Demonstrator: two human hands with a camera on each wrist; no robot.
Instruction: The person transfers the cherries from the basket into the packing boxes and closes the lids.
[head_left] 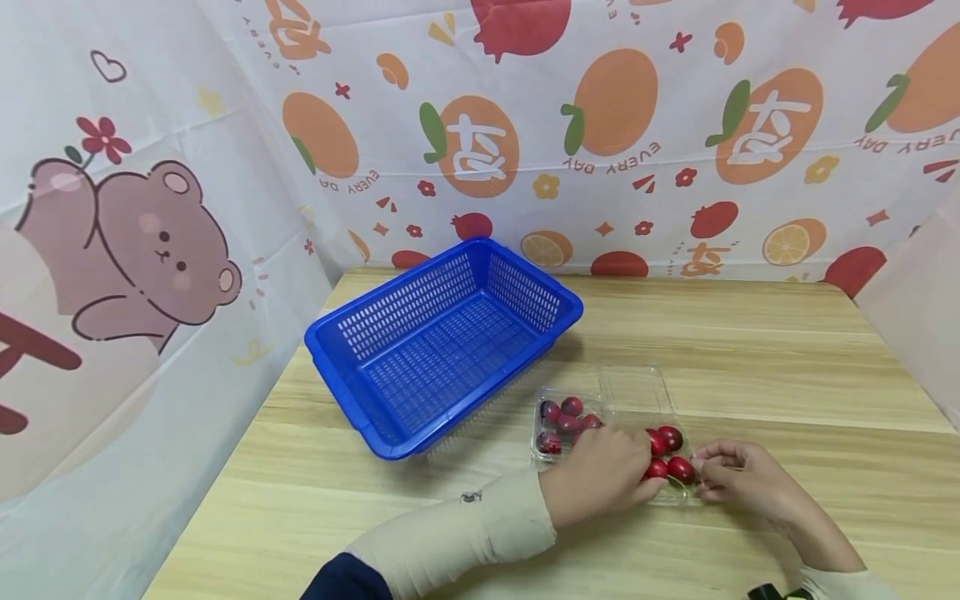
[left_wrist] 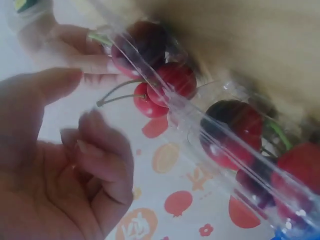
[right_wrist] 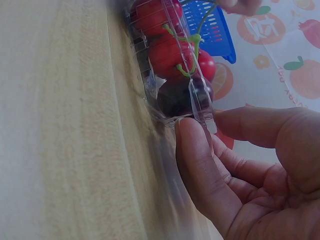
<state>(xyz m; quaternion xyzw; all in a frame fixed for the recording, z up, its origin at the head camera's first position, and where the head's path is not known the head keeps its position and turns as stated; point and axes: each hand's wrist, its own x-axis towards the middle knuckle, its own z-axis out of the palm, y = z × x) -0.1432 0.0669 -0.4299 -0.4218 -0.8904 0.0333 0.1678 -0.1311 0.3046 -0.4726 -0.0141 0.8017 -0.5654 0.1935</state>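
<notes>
Red fake-looking cherries point(head_left: 681, 469) with green stems sit in a clear plastic box point(right_wrist: 150, 95) on the table. My right hand point(head_left: 750, 479) pinches the near right edge of this box between thumb and forefinger, plain in the right wrist view. Over the box's left part hovers my left hand point(head_left: 603, 467), hiding some of the cherries. In the left wrist view its fingers point(left_wrist: 102, 160) are loosely curled near a cherry stem point(left_wrist: 120, 90), thumb apart, with nothing held. More dark red cherries point(head_left: 567, 423) lie in a clear plastic section point(head_left: 536, 450) to the left.
A blue perforated plastic basket point(head_left: 442, 350) stands behind and left of the boxes. A clear flap or lid point(head_left: 637, 387) extends behind the cherries. Printed cloth point(head_left: 547, 108) hangs behind the wooden table point(head_left: 787, 375). A small black object point(head_left: 765, 592) shows by the right sleeve.
</notes>
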